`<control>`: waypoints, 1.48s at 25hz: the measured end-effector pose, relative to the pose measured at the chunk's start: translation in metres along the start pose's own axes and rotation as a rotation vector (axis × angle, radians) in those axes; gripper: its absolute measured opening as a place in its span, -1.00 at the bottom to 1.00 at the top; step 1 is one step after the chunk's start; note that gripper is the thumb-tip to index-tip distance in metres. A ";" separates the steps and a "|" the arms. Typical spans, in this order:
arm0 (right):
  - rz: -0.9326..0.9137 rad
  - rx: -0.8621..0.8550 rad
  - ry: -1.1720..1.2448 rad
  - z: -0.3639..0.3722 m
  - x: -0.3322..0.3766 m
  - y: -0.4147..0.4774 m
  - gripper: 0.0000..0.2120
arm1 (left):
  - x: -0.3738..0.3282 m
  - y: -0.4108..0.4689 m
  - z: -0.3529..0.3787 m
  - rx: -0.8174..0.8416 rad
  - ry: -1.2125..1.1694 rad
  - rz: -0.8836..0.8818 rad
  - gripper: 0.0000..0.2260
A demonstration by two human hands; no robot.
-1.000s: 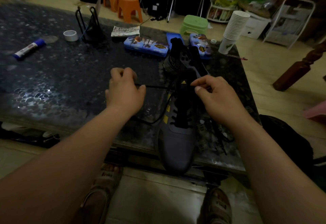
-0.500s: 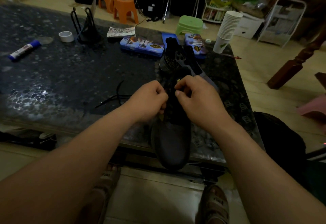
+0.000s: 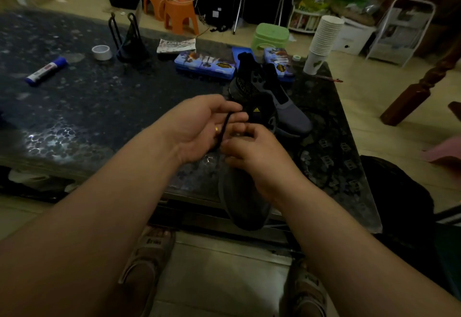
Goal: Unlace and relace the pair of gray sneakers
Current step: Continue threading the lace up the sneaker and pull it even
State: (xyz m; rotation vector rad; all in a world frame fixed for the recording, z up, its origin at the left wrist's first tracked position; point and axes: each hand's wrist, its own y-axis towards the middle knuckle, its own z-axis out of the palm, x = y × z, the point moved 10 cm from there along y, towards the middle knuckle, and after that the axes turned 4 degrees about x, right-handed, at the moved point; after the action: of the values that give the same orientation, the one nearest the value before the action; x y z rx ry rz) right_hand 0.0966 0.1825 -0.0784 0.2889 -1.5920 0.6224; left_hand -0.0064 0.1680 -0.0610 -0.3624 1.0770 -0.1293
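Observation:
The near gray sneaker [image 3: 245, 208] lies on the dark table with its toe over the front edge; its black tongue [image 3: 257, 111] carries a yellow logo. Behind it rests the second gray sneaker [image 3: 290, 113], partly hidden. My left hand [image 3: 199, 127] is turned palm up just left of the tongue, with a black lace [image 3: 222, 131] running across its curled fingers. My right hand [image 3: 253, 153] sits over the near sneaker's lacing area with fingers curled, pinching the lace's lower part. The eyelets are hidden under my hands.
Two blue pencil cases [image 3: 204, 63] lie behind the sneakers, with a stack of paper cups [image 3: 323, 40] at the table's far right corner. A tape roll [image 3: 101, 52], a glue stick [image 3: 46, 71] and a black stand [image 3: 129, 42] sit farther left. Stools stand on the floor beyond.
My left hand came back from a pull out to the left and has turned palm up with the lace across it. My right hand dropped from the tongue onto the lacing.

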 end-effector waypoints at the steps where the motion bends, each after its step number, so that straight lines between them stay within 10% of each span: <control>1: -0.004 0.036 0.057 0.006 -0.002 -0.002 -0.72 | 0.000 -0.002 0.007 0.044 -0.075 -0.008 -0.72; 6: 0.094 0.138 0.183 0.010 -0.005 -0.016 -0.90 | -0.002 0.000 0.002 0.014 -0.236 0.040 -0.81; 9: 0.101 0.007 0.056 -0.031 -0.003 -0.012 -0.78 | -0.013 -0.005 -0.039 -0.295 0.540 0.097 -0.91; 12: 0.037 -0.076 -0.167 -0.051 0.006 -0.011 -0.78 | -0.041 -0.029 0.010 -0.329 1.316 0.608 -0.74; 15: -0.010 -0.038 -0.086 -0.043 0.014 -0.009 -0.78 | -0.011 -0.025 0.048 -0.018 1.149 0.519 -0.69; 23: 0.019 -0.175 -0.375 -0.107 0.013 -0.012 -0.85 | -0.027 -0.016 -0.010 -0.249 1.405 0.355 -0.85; 29: -0.136 -0.025 -0.230 -0.064 0.033 -0.010 -0.89 | 0.005 -0.010 0.055 0.080 1.006 0.396 -0.74; 37: -0.098 -0.097 -0.236 -0.101 0.029 -0.007 -0.86 | -0.015 -0.007 0.024 -0.097 1.114 0.392 -0.82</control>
State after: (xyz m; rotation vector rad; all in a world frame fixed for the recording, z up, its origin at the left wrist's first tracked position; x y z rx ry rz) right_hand 0.1813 0.2369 -0.0477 0.3764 -1.8167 0.4465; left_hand 0.0085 0.1712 -0.0362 -0.1355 2.2388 0.0949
